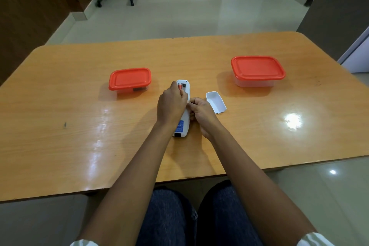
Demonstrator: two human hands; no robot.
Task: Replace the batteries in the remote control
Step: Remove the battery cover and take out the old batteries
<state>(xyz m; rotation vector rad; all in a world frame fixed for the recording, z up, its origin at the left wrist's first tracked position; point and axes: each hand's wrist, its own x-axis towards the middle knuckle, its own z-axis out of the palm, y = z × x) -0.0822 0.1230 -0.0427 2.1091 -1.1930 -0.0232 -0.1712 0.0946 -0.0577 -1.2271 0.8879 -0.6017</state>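
Note:
A white remote control (184, 118) lies face down in the middle of the wooden table (79, 106), its battery bay uncovered at the far end. My left hand (171, 106) pinches a red battery (180, 86) that sits tilted at that bay. My right hand (201, 116) grips the remote's right side and holds it steady. The white battery cover (216, 102) lies upturned on the table just right of my right hand.
A small clear box with a red lid (129, 79) stands left of the remote, with something dark inside. A larger red-lidded box (257, 70) stands at the far right. The table's front edge runs above my knees.

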